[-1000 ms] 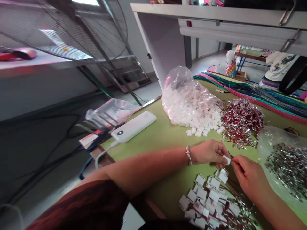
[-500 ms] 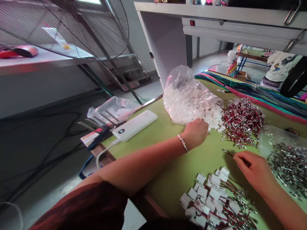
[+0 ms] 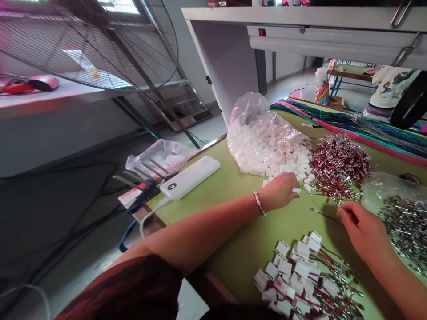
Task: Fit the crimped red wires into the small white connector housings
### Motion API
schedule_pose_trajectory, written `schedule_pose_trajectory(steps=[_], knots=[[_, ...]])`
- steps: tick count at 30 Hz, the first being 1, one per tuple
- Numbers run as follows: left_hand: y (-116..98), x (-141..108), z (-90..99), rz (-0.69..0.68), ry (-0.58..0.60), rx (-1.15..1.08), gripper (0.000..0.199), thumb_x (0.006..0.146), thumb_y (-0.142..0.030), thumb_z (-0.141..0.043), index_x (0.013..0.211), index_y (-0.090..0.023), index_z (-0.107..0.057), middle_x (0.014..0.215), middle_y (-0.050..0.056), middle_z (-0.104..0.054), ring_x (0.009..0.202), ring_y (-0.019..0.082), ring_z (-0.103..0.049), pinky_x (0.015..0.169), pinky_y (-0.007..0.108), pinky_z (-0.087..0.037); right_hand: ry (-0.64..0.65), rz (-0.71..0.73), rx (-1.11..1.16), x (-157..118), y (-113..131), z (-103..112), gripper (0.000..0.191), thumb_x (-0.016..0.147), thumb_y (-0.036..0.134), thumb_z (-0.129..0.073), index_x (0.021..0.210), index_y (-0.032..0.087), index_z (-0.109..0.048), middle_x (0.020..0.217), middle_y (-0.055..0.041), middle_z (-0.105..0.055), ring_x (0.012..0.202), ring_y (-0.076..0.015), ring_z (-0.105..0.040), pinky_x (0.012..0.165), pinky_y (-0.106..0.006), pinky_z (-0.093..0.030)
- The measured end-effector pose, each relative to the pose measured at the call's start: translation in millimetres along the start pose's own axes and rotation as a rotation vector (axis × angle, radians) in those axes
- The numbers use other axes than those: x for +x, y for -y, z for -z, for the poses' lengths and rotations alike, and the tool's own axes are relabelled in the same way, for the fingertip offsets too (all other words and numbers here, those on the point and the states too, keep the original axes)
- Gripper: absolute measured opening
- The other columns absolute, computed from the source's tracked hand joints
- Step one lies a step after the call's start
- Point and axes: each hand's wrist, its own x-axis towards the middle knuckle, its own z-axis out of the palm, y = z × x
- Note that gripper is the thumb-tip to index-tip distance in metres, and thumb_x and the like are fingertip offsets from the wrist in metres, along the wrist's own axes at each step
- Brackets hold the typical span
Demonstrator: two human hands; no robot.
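Working over a yellow-green counter (image 3: 240,240), facing a white shelf (image 3: 283,17) across its far side. Looking past a large caged fan (image 3: 123,46) and a pale side table (image 3: 73,98) at far left, with dark cables crossing the grey floor (image 3: 70,204) beneath. Gripping a small white connector (image 3: 296,190) in the fingertips of the left hand (image 3: 280,189), just on the near side of a clear bag (image 3: 250,146) spilling similar pieces. Pinching a thin wire (image 3: 322,214) between the thumb and fingers of the right hand (image 3: 363,226), its metal tip pointing left, near a heap of red wires (image 3: 340,164). Passing the left forearm (image 3: 213,229) between a white power bank (image 3: 191,178) at left and a pile of wired connectors (image 3: 296,271) at near right; partly hiding loose white pieces behind the left hand. Reaching beside a bag of metal parts (image 3: 405,231) at right, with long coloured wires (image 3: 333,122) stretching along the far right edge.
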Motion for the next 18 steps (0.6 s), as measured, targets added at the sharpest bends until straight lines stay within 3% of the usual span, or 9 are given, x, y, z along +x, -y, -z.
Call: schedule_pose_trajectory(steps=[6,11,14,18], knots=[[-8,0,-2.9,-0.079,-0.019,0.030,0.009,0.085,-0.019,-0.062,0.091,-0.013,-0.063,0.094,0.007,-0.063,0.091,0.020,-0.056,0.085,0.033,-0.045,0.120,-0.077,0.206,-3,13,4,0.025,0.087,0.040,-0.047,0.078,0.021,-0.061,0.058,0.0018,-0.058,0.049,-0.0129,-0.050,0.048,-0.024,-0.038],[-17,-2,-4.2,-0.124,0.004,-0.040,0.011,0.087,-0.014,-0.055,0.094,-0.014,-0.063,0.092,0.007,-0.064,0.088,0.019,-0.057,0.082,0.034,-0.045,0.134,0.000,0.230,-5,16,1,0.025,0.087,0.036,-0.049,0.075,0.021,-0.065,0.067,-0.0007,-0.064,0.060,-0.0139,-0.055,0.057,-0.026,-0.042],[-23,-4,-1.4,-0.020,-0.041,-0.394,0.009,0.085,-0.011,-0.055,0.087,-0.013,-0.064,0.085,0.006,-0.065,0.080,0.015,-0.060,0.076,0.030,-0.048,0.179,-0.009,0.251,-5,16,2,0.028,0.089,0.037,-0.046,0.074,0.021,-0.063,0.065,-0.0004,-0.062,0.060,-0.0138,-0.053,0.056,-0.026,-0.040],[-36,-8,-1.0,0.181,0.071,-1.018,0.008,0.083,-0.014,-0.057,0.089,-0.013,-0.062,0.067,0.000,-0.062,0.058,0.008,-0.058,0.056,0.021,-0.047,0.240,-0.079,0.360,-5,21,3,0.032,0.088,0.040,-0.044,0.068,0.020,-0.057,0.052,0.0036,-0.044,0.050,-0.0110,-0.039,0.047,-0.023,-0.031]])
